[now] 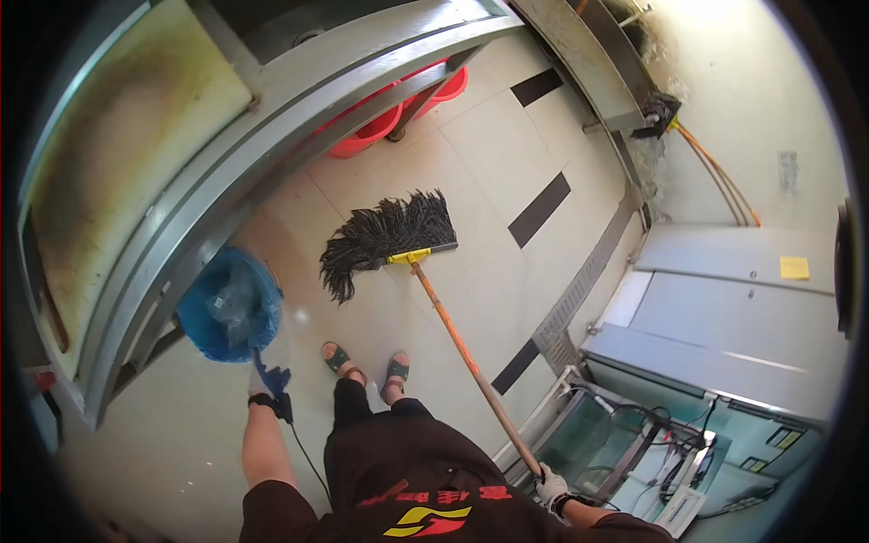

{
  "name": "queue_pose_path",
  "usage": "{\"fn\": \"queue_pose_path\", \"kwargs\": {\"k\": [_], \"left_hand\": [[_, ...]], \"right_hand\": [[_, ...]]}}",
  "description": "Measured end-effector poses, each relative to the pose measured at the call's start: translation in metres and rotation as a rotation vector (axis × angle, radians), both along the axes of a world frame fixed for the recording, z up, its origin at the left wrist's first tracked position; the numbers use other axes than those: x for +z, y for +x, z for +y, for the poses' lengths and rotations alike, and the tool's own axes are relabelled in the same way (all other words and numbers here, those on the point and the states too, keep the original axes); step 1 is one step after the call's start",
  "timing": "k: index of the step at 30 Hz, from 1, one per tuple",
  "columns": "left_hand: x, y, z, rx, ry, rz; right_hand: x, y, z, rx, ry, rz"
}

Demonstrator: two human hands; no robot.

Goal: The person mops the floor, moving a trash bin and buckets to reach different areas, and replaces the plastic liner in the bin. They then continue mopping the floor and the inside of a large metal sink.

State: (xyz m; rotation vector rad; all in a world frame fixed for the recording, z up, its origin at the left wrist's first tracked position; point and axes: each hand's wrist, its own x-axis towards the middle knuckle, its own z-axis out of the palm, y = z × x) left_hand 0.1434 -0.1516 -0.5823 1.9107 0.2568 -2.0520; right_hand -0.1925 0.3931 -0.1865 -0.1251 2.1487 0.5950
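Observation:
My right hand, in a pale glove, is closed around the upper end of a mop's wooden handle. The handle slants away to a yellow clamp and a dark, stringy mop head spread on the tiles. My left hand, gloved with dark blue on the palm side, has its fingers apart close by the rim of a blue bin. Clear plastic lies inside that bin. From the black band at my left wrist a thin dark cord runs down toward my body.
A steel counter with a stained board stands on the left, red buckets beneath it. Along the right are a floor drain grate, a glass tank with cables, and steel cabinets. Another mop leans at the back wall.

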Motion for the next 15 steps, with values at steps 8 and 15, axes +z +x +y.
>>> {"fn": "queue_pose_path", "kwargs": {"k": [8,15], "left_hand": [[0.113,-0.005,0.105,-0.531,-0.155,-0.012],[0.177,-0.072,0.158,-0.729,-0.363,0.138]], "right_hand": [[-0.093,0.021,0.042,-0.128,-0.224,0.102],[-0.166,-0.053,0.032,0.014,-0.361,0.075]]}}
